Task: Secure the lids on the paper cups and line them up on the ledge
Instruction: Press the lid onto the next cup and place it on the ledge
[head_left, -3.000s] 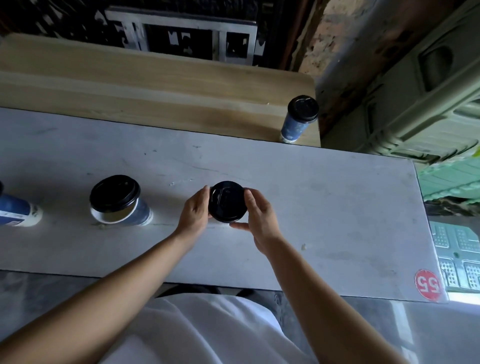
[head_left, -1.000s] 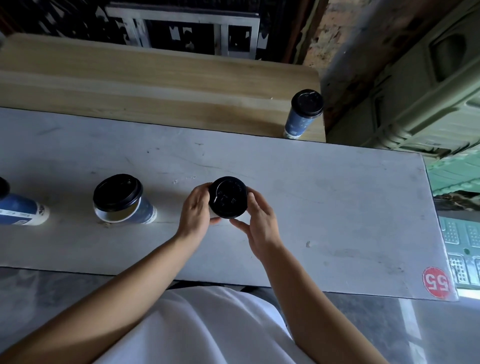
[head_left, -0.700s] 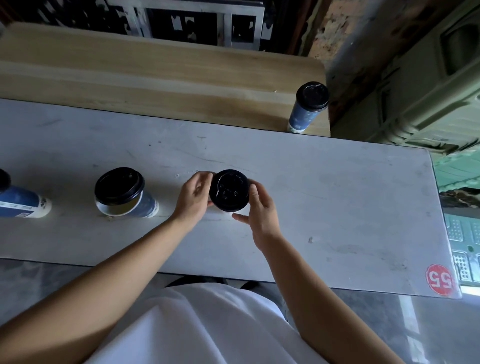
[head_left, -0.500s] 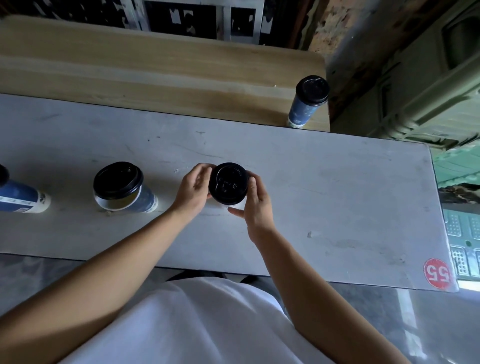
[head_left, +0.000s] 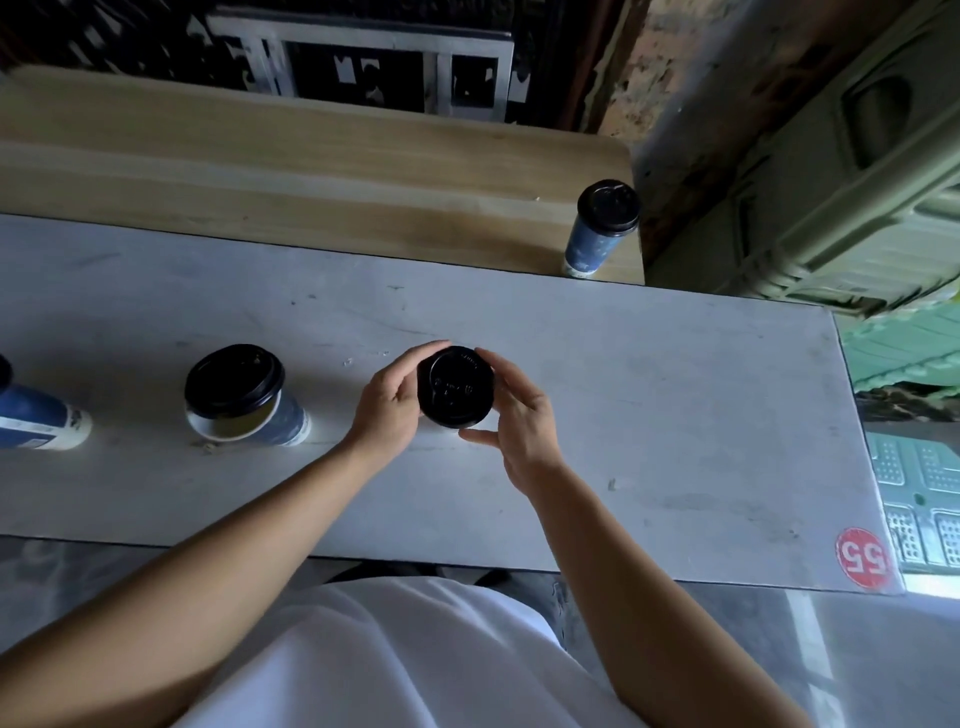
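Both hands, left hand (head_left: 387, 402) and right hand (head_left: 519, 421), are pinching the lid (head_left: 455, 387) onto the centre cup; one lidded cup (head_left: 597, 231) is standing on the ledge (head_left: 311, 171) at 1 o'clock, two cups (head_left: 244, 400) waiting at 9.

A pale grey counter (head_left: 675, 395), scuffed and bearing a red round sticker (head_left: 861, 558) marked 55 at its near right corner, fronts a light wooden ledge (head_left: 311, 171). Behind it stand a dark wall with a metal frame (head_left: 363, 62), weathered brickwork (head_left: 654, 47) and an olive-green moulded plastic case (head_left: 852, 171).
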